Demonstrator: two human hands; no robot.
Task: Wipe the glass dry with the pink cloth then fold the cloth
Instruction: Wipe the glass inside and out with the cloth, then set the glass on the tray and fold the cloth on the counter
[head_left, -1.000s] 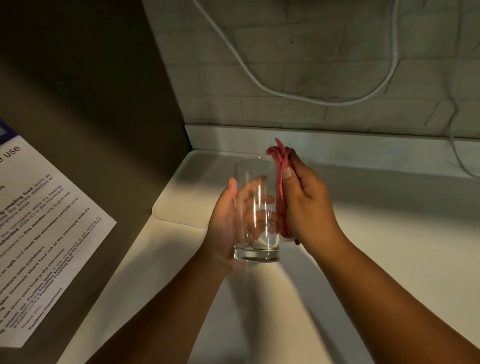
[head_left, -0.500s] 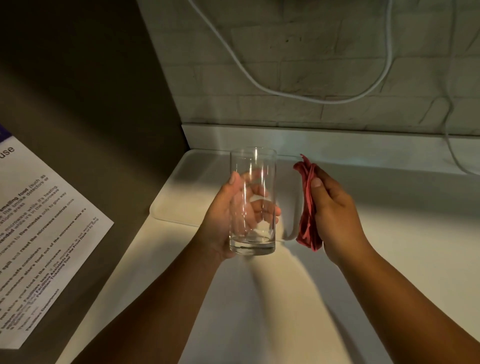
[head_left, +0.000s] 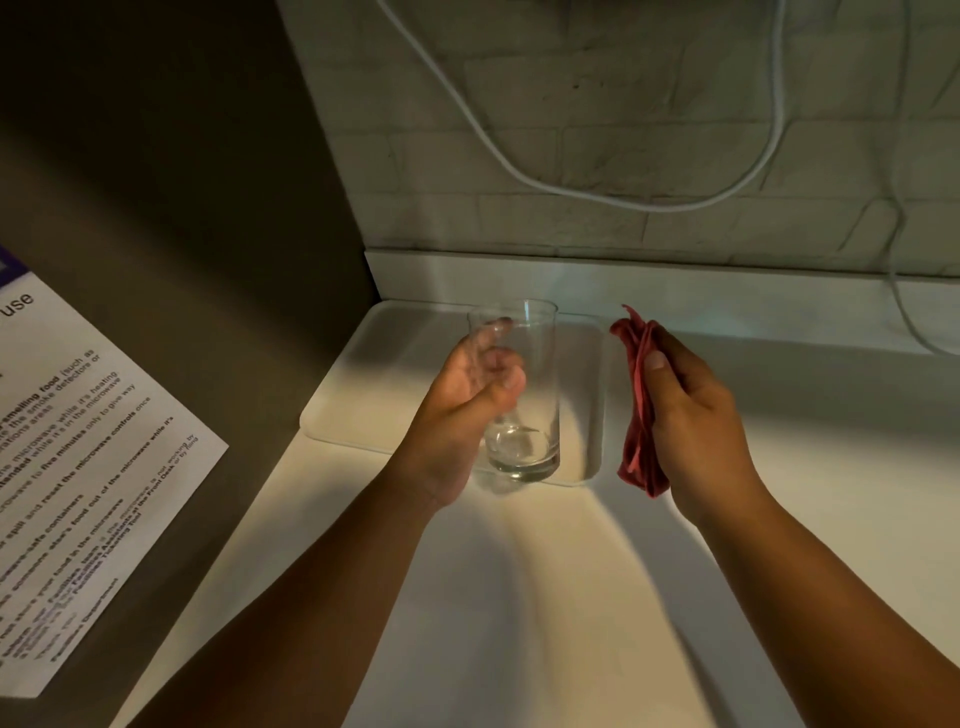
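Observation:
A clear, tall drinking glass (head_left: 524, 415) stands upright with its base at the front right part of a white tray (head_left: 374, 374). My left hand (head_left: 467, 410) wraps it from the left, thumb on the near side and fingers showing blurred through the glass behind it. My right hand (head_left: 696, 415) is a short gap to the right of the glass and grips the pink cloth (head_left: 636, 415), which is bunched into a narrow vertical wad against my palm. Cloth and glass do not touch.
The tray lies on a white countertop (head_left: 519, 597) in the corner under a brick wall (head_left: 597, 130) with a hanging white cable (head_left: 571, 189). A dark appliance side (head_left: 171, 208) on the left carries a printed paper notice (head_left: 78, 467).
My right hand pulled the cloth away from the glass to the right. My left hand lowered the glass down onto the tray.

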